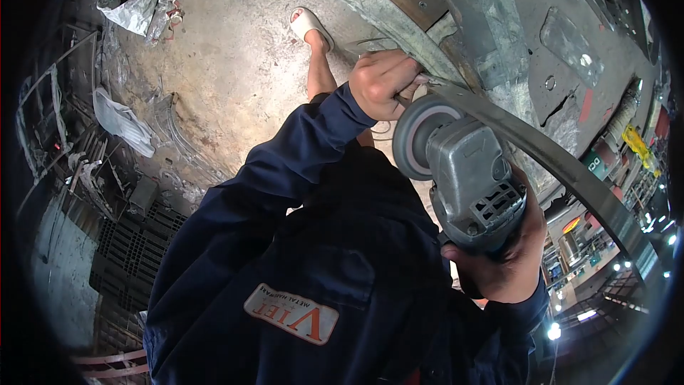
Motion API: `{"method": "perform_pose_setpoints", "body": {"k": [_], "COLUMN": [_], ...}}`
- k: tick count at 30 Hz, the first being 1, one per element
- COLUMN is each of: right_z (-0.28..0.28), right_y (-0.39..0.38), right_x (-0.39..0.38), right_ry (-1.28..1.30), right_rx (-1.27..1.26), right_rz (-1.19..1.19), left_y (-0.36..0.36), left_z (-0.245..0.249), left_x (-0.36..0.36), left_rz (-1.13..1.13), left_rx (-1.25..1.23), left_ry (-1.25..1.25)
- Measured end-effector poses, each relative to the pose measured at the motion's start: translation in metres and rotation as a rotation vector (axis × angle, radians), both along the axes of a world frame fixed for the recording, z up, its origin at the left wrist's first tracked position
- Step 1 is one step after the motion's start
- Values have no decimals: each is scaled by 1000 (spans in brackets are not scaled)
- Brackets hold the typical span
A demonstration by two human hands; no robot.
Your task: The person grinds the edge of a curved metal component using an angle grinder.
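My right hand (506, 264) is wrapped round the body of a grey angle grinder (470, 178), low on the right. Its round disc (410, 135) faces left, the upper edge right by the end of a long curved metal strip (548, 153). My left hand (385, 84) is closed at that end of the strip, knuckles up, with the fingertips close above the disc. From there the strip bows away to the lower right. Part of my left grip is hidden behind the knuckles.
A metal-topped work surface (499, 71) with a curved edge lies beyond my hands. A flat metal plate (570, 43) rests farther right. On the floor at left are a white plastic bag (135, 7), a pale cloth-like sheet (121, 121), scrap metal and a dark slatted pallet (135, 249).
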State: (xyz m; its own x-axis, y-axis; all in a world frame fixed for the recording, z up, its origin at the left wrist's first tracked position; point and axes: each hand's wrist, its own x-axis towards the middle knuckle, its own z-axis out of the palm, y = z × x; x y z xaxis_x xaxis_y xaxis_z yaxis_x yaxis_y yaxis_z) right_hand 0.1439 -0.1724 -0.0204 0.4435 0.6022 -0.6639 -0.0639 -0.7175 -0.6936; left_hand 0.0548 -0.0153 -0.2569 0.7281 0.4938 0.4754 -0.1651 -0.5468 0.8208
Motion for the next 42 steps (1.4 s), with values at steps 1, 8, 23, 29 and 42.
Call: {"method": "perform_pose_setpoints", "body": {"k": [1, 8, 23, 29, 42], "right_z": [1, 2, 8, 15, 6], "right_y": [-2, -2, -4, -2, -3], "right_x": [1, 1, 5, -3, -4], "right_ry": [-24, 4, -11, 86, 100], "right_rx": [-25, -41, -114, -100, -66], "right_rz": [8, -11, 11, -160, -227], "left_y": [0, -2, -4, -6, -7], "left_z": [-2, -4, -9, -9, -19], "left_x": [0, 1, 1, 0, 0], "left_rz": [-5, -6, -3, 7, 11], "left_rx": [-9, -31, -38, -47, -2], "left_ry": [-11, -44, -71, -60, -85]}}
